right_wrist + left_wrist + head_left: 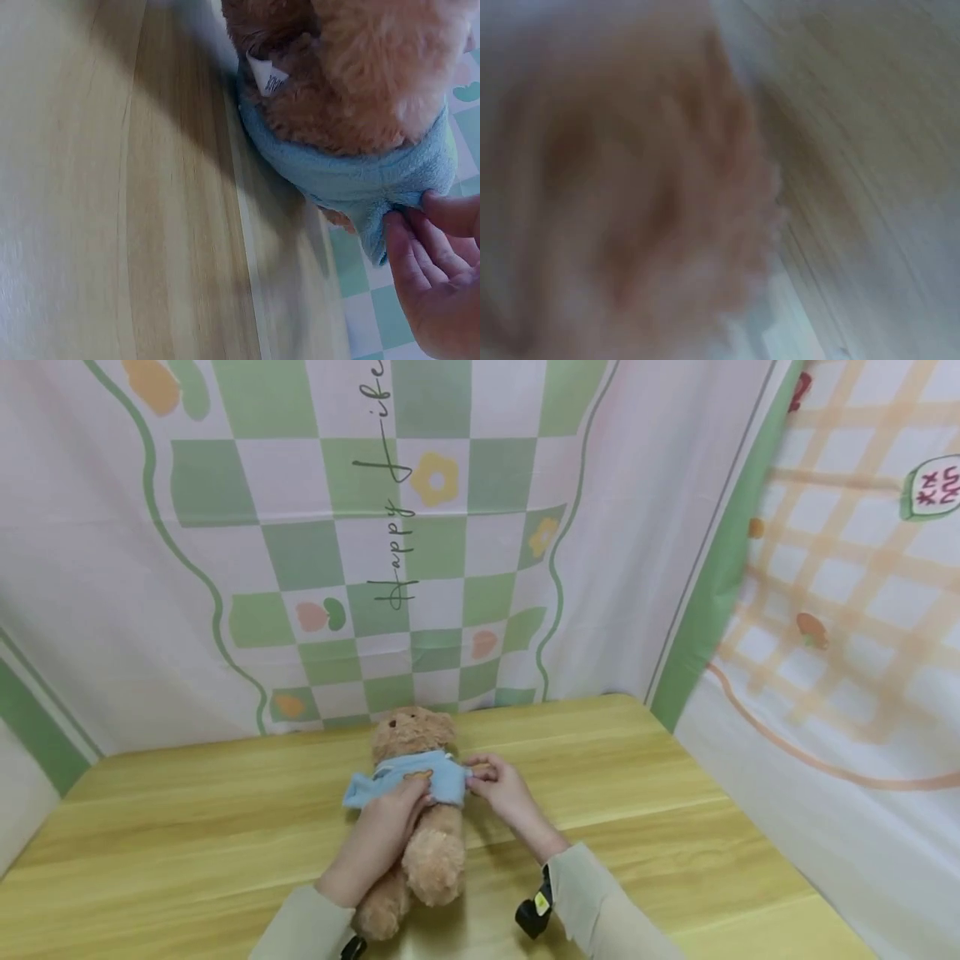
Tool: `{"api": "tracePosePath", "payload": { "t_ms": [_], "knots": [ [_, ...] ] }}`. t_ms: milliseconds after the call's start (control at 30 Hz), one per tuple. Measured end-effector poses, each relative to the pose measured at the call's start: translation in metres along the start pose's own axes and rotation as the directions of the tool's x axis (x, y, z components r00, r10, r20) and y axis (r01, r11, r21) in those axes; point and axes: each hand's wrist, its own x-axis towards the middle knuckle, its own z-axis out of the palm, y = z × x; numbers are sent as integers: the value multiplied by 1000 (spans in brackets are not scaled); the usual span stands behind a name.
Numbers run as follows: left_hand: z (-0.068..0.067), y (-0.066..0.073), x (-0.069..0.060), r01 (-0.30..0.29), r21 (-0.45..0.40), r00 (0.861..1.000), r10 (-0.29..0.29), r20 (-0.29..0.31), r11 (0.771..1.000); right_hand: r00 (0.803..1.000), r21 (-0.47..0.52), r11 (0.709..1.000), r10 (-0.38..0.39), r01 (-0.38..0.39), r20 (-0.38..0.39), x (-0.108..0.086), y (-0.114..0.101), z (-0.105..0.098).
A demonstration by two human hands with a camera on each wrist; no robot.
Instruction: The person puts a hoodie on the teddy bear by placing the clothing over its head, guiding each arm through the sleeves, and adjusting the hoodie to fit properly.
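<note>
Head view: shows one brown plush bear [446, 827], lying face-up on a wooden table [600, 760], head toward a checked cloth [300, 556]; dressed in a blue shirt [447, 778]. Left hand [382, 831] laid on the shirt's front, curl of fingers impossible to tell; right hand [504, 789] pinching the shirt's sleeve.

Left wrist view: shows brown fur beside wood grain, badly blurred.

Right wrist view: shows a white tag [265, 77] on the fur, blue fabric bunched between right thumb and fingers.
</note>
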Motion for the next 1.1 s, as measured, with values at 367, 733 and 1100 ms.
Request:
{"api": "tracePosePath", "payload": {
  "t_ms": [367, 733, 1100],
  "knots": [
    [-1, -2, -3, 5, 41, 998, -7, 55, 999, 998, -35, 999, 26, -24, 55, 0, 4, -8],
    [-2, -2, -3, 82, 83, 992, -89, 85, 993, 978, -236, 966, -56, 104, 202, 1, 6, -9],
    [1, 3, 0, -38, 231, 999, 30, 38, 972, 998, -162, 987, -1, 13, 70, -3, 1, -7]
  ]
}}
